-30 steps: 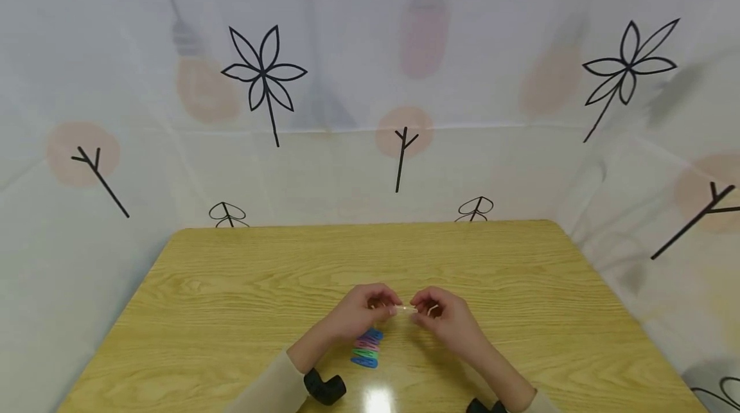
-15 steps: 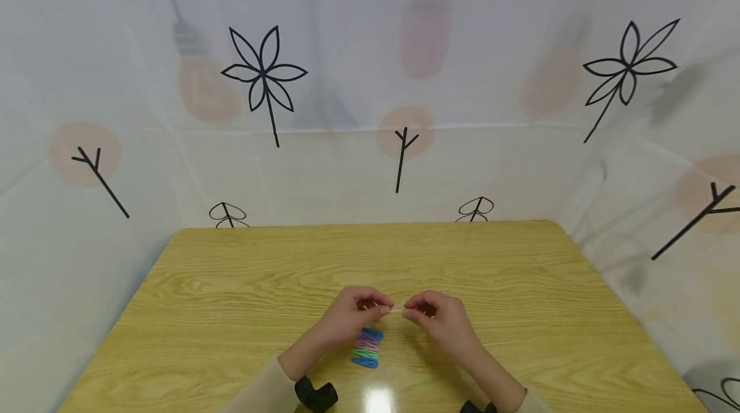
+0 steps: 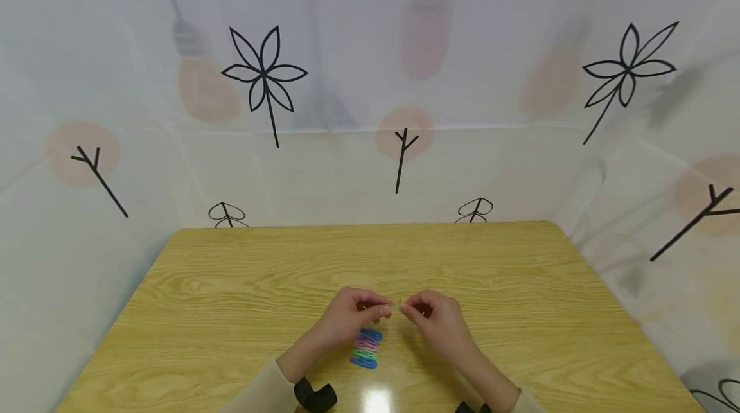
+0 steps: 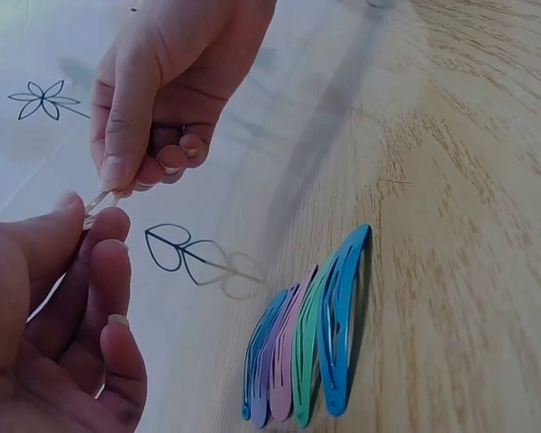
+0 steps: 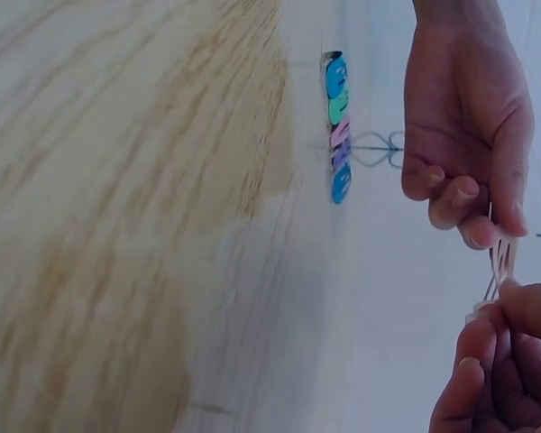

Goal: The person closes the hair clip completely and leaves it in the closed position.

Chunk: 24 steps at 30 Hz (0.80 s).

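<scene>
A pale snap hair clip (image 5: pixel 502 257) is held in the air between both hands. My left hand (image 3: pixel 347 318) pinches one end between thumb and fingertips. At the other end, my right hand (image 3: pixel 444 323) pinches it with thumb and index finger. In the right wrist view the clip's slots show, and a thin strip stands a little apart from its body. Fingertips hide both ends. Below the left hand, a row of snap hair clips (image 4: pixel 308 338) lies side by side on the table, in blue, purple, pink and green.
The wood-grain table (image 3: pixel 260 265) reaches back to a white cloth (image 3: pixel 324 169) printed with plants, which also hangs at both sides. A black band (image 3: pixel 315 395) sits on the left wrist. Light reflects off the table's near part.
Both hands have shifted slightly left, keeping the pale clip between them. A thin part of the clip now tilts up near the right fingertips. The row of clips has stayed in place.
</scene>
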### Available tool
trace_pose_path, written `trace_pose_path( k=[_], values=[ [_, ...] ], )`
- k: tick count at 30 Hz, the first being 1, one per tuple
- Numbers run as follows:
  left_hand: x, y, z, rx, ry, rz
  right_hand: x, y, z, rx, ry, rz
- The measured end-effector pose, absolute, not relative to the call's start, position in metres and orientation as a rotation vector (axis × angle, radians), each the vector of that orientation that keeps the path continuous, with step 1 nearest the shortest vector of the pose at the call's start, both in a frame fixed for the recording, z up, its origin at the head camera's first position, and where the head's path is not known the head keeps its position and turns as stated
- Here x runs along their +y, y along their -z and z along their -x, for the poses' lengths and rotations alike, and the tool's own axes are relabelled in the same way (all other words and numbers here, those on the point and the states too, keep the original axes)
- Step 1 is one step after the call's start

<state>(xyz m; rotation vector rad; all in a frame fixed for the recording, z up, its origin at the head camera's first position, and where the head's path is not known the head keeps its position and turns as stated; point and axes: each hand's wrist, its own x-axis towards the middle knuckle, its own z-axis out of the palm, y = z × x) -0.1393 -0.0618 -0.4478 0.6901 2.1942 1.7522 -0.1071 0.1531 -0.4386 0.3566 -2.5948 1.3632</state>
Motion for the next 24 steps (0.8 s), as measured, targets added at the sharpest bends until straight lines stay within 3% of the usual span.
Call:
trace_pose_path(
  k=[24],
  values=[
    [-0.0649,0.4462,0.1403,2.290,-1.711,-0.741,0.1515,0.4387,0.1098,-2.659,-1.413,-0.490]
  ],
)
